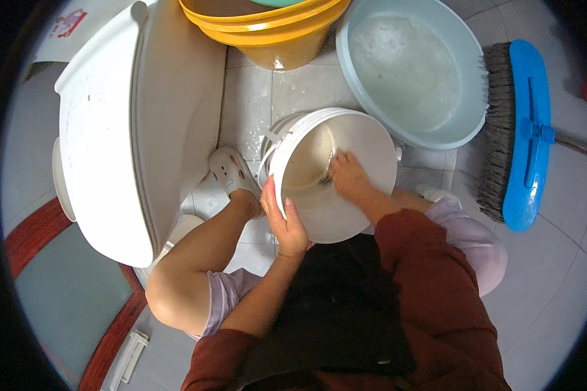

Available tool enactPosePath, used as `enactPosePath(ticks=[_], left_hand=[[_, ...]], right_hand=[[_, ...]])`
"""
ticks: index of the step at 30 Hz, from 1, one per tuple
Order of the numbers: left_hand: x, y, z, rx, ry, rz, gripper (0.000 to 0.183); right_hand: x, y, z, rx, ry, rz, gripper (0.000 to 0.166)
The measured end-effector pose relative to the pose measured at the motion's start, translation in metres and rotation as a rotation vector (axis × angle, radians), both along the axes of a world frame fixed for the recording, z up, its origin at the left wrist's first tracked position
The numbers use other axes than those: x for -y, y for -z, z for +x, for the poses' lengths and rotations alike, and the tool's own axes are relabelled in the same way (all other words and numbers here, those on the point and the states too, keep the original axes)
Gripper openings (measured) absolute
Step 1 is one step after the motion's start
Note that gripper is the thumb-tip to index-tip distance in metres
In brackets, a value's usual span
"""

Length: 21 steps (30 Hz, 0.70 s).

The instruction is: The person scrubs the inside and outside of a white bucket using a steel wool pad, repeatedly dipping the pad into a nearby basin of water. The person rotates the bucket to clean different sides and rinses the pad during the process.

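A white plastic bucket [374, 146] is tilted between my legs with its mouth towards me, and some cloudy water lies inside. My left hand [287, 228] grips its near left rim, thumb on the inside and fingers around the outer wall. Deep in the bucket, my right hand [351, 177] reaches towards the bottom, its fingers bent and slightly blurred. A small dark patch shows below those fingertips; whether it is something held cannot be made out. The bucket's handle [264, 163] hangs at its left side.
Beyond the bucket stands a pale blue basin [347, 63] of cloudy, foamy water. Yellow buckets [279, 39] stand at the top. A large white tub [102, 146] rises on the left. A blue broom head [528, 137] lies right. Water drops spot the tiled floor [247, 105].
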<state>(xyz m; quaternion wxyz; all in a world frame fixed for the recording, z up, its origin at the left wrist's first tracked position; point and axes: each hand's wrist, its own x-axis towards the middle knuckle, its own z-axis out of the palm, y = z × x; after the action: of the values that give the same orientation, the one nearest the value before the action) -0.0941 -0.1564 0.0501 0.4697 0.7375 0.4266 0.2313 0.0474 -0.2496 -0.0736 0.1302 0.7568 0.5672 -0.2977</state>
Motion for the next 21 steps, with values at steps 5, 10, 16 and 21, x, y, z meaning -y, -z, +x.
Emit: enactPosePath(ticks=[5,10,16,21], left_hand=[[-0.002,0.001,0.006,-0.026,0.033,0.005,0.045],[0.0,-0.001,0.006,-0.021,0.045,0.021,0.046],[0.005,-0.005,0.013,-0.037,0.135,0.053,0.045],[0.014,-0.005,0.013,-0.02,0.131,0.094,0.046]], right_hand=[[-0.015,0.023,-0.047,-0.381,0.627,-0.009,0.035],[-0.03,0.023,-0.065,-0.617,0.417,0.342,0.035],[0.001,0.068,-0.016,0.014,0.424,0.182,0.028],[-0.017,0.004,-0.086,-0.718,0.546,0.273,0.036]])
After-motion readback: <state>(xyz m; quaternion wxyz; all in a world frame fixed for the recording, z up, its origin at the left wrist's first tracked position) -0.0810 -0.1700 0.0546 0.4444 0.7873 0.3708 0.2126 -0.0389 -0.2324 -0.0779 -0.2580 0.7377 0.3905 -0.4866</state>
